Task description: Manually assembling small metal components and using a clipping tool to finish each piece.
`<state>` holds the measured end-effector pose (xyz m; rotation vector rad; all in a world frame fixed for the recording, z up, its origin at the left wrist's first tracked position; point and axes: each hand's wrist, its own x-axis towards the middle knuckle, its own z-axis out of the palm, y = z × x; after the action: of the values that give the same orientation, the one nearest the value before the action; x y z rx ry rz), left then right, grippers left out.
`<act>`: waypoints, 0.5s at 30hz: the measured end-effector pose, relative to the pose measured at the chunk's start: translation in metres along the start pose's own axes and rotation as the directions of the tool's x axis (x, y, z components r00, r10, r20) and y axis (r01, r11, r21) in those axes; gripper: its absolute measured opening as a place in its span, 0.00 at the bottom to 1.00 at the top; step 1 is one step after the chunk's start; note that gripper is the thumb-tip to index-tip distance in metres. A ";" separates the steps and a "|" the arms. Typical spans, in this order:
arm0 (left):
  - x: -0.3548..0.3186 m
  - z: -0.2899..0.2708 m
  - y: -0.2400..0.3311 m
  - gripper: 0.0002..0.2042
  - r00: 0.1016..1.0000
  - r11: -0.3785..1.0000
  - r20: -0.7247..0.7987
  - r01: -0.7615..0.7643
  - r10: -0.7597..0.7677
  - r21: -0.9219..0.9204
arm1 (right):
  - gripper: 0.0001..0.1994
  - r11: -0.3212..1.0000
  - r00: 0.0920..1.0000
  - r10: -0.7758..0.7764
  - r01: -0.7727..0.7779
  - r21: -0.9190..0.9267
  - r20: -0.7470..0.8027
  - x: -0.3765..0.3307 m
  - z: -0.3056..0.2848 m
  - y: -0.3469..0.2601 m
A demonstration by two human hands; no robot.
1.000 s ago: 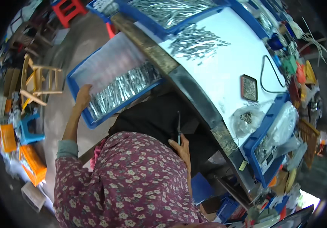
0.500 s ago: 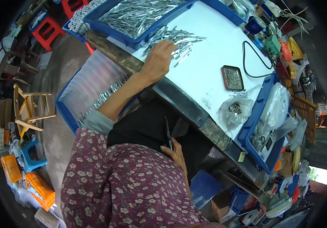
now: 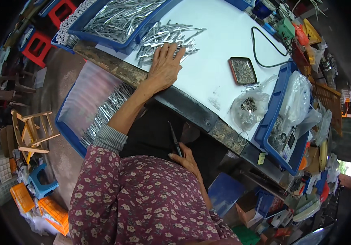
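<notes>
My left hand [image 3: 165, 70] lies with its fingers spread on a loose pile of thin silvery metal strips [image 3: 173, 32], at the near left of the white tabletop [image 3: 208, 61]. Behind the pile, a blue tray [image 3: 104, 40] holds many more of these strips. Low by my lap, my right hand [image 3: 188, 160] is closed around a pair of dark, pointed tweezers [image 3: 174, 136], tips pointing up and away from me. Farther right on the table sit a small dark tray [image 3: 233, 74] of tiny metal parts and a clear plastic bag [image 3: 240, 116] with small pieces inside.
A blue bin [image 3: 261, 132] with plastic bags stands at the table's right end, near a black cable [image 3: 261, 61]. Below the left edge is another blue bin [image 3: 67, 132] of metal strips under plastic film. A wooden chair [image 3: 30, 130] and blue stool [image 3: 43, 183] stand left.
My left hand has opened from a curled grasp and now rests flatter on the strips. The whole view has shifted slightly. My right hand still holds the tweezers by my lap.
</notes>
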<state>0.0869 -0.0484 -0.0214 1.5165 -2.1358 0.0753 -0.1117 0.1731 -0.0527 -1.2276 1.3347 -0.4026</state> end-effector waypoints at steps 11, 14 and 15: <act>-0.011 -0.007 0.014 0.24 0.991 0.992 0.076 -0.106 0.111 -0.067 | 0.32 0.985 0.978 0.171 -0.172 0.001 0.121 0.007 -0.009 -0.005; -0.013 -0.006 0.020 0.25 0.990 0.991 0.058 -0.132 0.132 -0.011 | 0.30 0.995 0.989 0.102 -0.100 -0.022 0.106 0.005 -0.014 -0.019; -0.013 -0.005 0.022 0.25 0.982 0.986 0.104 -0.150 0.156 -0.070 | 0.30 0.994 0.989 0.105 -0.104 -0.016 0.106 0.005 -0.014 -0.017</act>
<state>0.0720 -0.0271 -0.0173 1.3476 -2.3173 -0.0212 -0.1159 0.1568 -0.0377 -1.1656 1.3044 -0.2528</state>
